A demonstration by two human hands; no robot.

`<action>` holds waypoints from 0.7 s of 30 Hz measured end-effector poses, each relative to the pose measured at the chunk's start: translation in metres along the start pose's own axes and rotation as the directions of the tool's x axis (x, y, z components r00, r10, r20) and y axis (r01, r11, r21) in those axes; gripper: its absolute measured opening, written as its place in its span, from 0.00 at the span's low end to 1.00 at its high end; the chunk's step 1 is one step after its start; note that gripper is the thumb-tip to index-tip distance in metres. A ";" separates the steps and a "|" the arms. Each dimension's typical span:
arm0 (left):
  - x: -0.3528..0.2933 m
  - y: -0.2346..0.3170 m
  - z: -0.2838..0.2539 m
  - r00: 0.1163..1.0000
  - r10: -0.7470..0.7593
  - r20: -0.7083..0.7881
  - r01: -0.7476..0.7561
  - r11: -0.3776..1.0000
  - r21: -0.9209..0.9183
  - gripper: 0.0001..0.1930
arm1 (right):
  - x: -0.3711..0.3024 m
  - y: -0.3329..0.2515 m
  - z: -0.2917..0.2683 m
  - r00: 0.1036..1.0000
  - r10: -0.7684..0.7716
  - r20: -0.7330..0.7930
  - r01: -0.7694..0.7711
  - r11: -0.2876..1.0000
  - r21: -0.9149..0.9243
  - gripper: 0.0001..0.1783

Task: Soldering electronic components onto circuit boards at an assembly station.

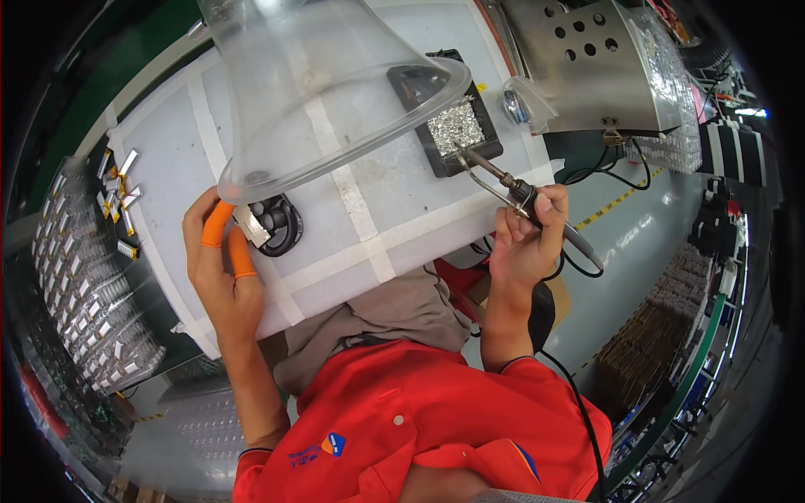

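My right hand (pixel 528 232) is wrapped around a soldering iron (pixel 526 198) with a thin metal tube clamped alongside it. Its tip reaches the silver metal shavings (pixel 455 126) in a black iron stand (pixel 440 161). My left hand (pixel 223 272), with orange finger cots on two fingers, pinches a small flat silver battery (pixel 251 226) at the table's left side. Against the battery lies a black rounded device housing (pixel 283 225), its inside facing up. A clear funnel-shaped hood (pixel 335 109) hangs just above, covering part of the left fingertips.
Loose silver-and-yellow batteries (pixel 117 191) lie left of the white taped table (pixel 402 216). Beyond them are clear trays (pixel 88 293) of similar cells. A perforated metal box (pixel 587 75) stands at the right, near a small clear bag (pixel 527 105). Black cables (pixel 579 394) trail on my right.
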State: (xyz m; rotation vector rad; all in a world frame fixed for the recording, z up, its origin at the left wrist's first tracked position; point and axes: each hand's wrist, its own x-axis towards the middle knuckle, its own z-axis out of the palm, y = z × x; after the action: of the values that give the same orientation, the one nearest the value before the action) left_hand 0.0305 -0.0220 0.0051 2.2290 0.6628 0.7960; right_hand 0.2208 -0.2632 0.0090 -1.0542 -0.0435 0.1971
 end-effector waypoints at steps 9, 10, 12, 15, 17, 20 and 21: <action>0.000 0.002 -0.001 0.999 -0.051 0.006 0.051 0.998 -0.019 0.19 | -0.004 0.002 -0.001 0.997 0.078 -0.004 -0.078 0.997 0.016 0.05; 0.000 0.002 -0.001 0.998 -0.058 0.006 0.058 0.998 -0.024 0.19 | -0.005 0.002 -0.001 0.997 0.080 -0.004 -0.080 0.997 0.017 0.05; 0.000 0.002 -0.001 0.999 -0.053 0.009 0.053 0.998 -0.015 0.19 | -0.006 0.001 -0.002 0.997 0.077 -0.005 -0.077 0.997 0.027 0.05; -0.001 0.001 -0.001 0.999 -0.051 0.007 0.051 0.999 -0.017 0.19 | -0.007 0.000 -0.002 0.998 0.061 -0.002 -0.060 0.997 0.053 0.05; -0.002 0.000 -0.001 0.999 -0.050 0.008 0.050 0.999 -0.016 0.19 | -0.006 0.002 -0.002 0.999 0.048 0.016 -0.049 0.996 0.072 0.05; -0.002 -0.001 -0.001 0.998 -0.059 0.008 0.059 0.998 -0.018 0.17 | -0.002 0.010 -0.002 0.996 0.084 -0.006 -0.084 0.996 0.008 0.05; -0.002 -0.001 -0.001 0.997 -0.071 -0.001 0.071 0.997 -0.026 0.17 | -0.004 0.009 -0.004 0.997 0.073 -0.005 -0.074 0.996 -0.058 0.06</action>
State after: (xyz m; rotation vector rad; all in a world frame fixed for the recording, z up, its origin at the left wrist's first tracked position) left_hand 0.0285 -0.0222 0.0047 2.1697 0.7242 0.7668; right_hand 0.2165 -0.2624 -0.0007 -1.1147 -0.0080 0.2624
